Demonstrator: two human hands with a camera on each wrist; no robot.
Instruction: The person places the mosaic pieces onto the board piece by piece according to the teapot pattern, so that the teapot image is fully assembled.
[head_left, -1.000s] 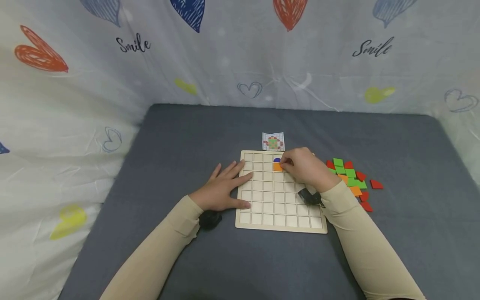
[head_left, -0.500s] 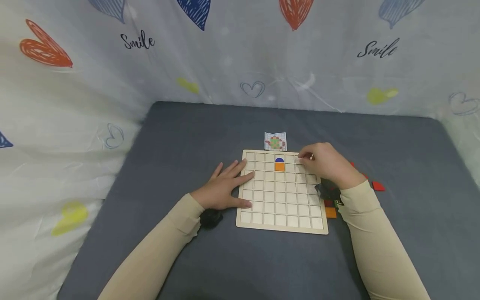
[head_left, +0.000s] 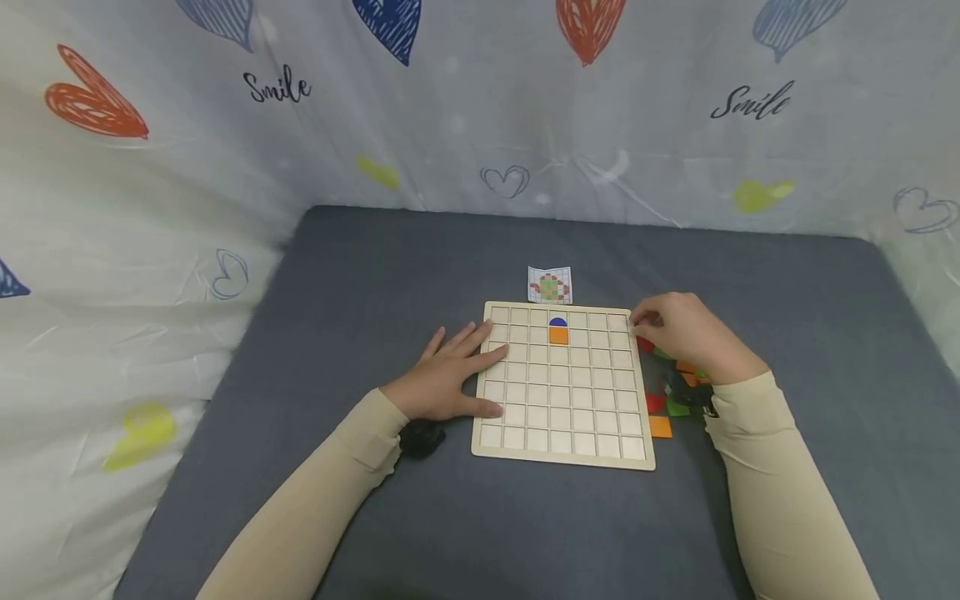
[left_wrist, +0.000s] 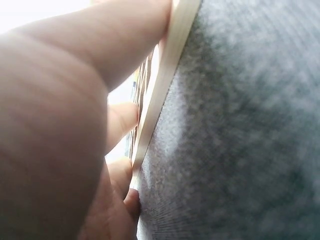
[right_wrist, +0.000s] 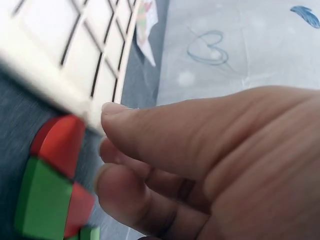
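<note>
A pale wooden grid board (head_left: 558,392) lies on the grey table, with a blue half-round tile (head_left: 558,322) and an orange square tile (head_left: 558,335) set in its upper cells, one above the other. My left hand (head_left: 442,379) rests on the board's left edge with fingers spread; in the left wrist view its fingers (left_wrist: 120,125) touch the wooden rim. Beside the board's top right corner, my right hand (head_left: 693,333) has loosely bent fingers, and no tile shows between them. Near it in the right wrist view are a red tile (right_wrist: 62,142) and a green tile (right_wrist: 47,197).
Loose green, red and orange tiles lie right of the board, partly covered by the right hand and wrist; an orange tile (head_left: 661,427) shows by the board's lower right. A small pattern card (head_left: 550,286) sits behind the board. A printed curtain (head_left: 450,100) hangs beyond the table.
My right hand has left the orange tile and moved right, past the board's top right corner, over the loose tiles. The orange tile stays in its cell. My left hand keeps its place.
</note>
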